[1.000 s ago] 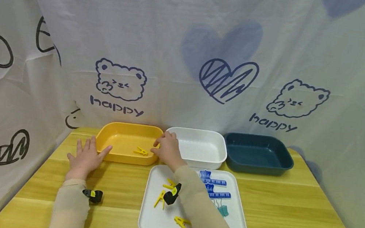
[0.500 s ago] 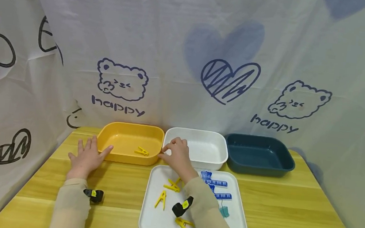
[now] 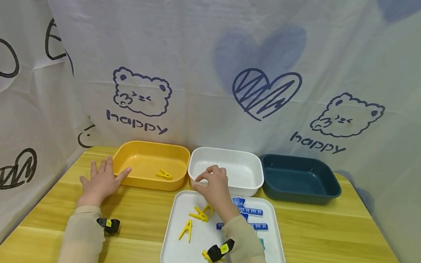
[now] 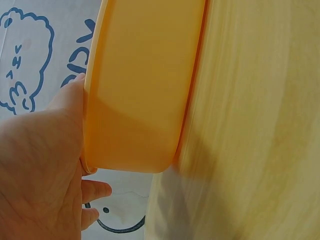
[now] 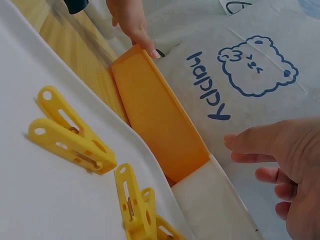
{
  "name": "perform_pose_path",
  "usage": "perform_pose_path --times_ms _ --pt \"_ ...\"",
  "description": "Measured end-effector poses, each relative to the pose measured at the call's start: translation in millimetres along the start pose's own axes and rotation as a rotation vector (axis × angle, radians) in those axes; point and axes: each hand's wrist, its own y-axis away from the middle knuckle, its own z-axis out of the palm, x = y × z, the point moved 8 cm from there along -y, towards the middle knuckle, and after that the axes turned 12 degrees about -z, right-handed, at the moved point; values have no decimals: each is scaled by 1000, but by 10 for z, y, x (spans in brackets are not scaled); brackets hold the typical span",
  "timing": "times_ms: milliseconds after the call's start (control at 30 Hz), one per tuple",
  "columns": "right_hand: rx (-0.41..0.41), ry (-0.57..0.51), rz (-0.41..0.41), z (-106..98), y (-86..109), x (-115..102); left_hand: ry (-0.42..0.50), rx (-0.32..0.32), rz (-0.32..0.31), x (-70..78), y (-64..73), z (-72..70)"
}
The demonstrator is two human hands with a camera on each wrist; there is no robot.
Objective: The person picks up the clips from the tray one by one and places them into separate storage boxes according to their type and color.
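Note:
My left hand (image 3: 100, 182) rests at the left end of the yellow bin (image 3: 141, 183), fingers spread and thumb along its rim. One yellow clothespin (image 3: 164, 174) lies inside that bin. My right hand (image 3: 214, 189) hovers at the front edge of the white bin (image 3: 244, 190), fingers loosely bent with nothing between them. Below it is the white tray (image 3: 172, 257), where several yellow clothespins (image 3: 186, 231) lie on the left side. The right wrist view shows a clothespin (image 5: 75, 132) close up. On the tray's right are blue piano-key strips (image 3: 252, 211), partly hidden by the right sleeve.
A dark teal bin (image 3: 299, 195) stands to the right of the white one, completing a row along the back. Behind them hangs a patterned cloth (image 3: 204, 118). A small teal piece (image 3: 262, 243) shows beside the right forearm. Everything stands on a wooden table (image 3: 328, 253).
My right hand has moved right and back toward me, from the yellow bin's right end to the front of the white bin. The left hand stays on the yellow bin.

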Motion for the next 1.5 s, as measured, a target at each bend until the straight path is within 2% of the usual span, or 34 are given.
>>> perform_pose_path --times_ms 200,467,800,933,1500 --pt "-23 5 5 -4 109 31 -1 4 1 9 -11 1" --pt "-25 36 -72 41 282 49 3 8 7 8 -30 22" --pt "-73 22 -46 88 436 93 -1 -12 0 17 -17 36" --pt "-103 64 -49 101 456 108 3 -5 4 18 -13 28" --pt "-270 111 -1 197 504 223 2 -2 6 9 -12 11"
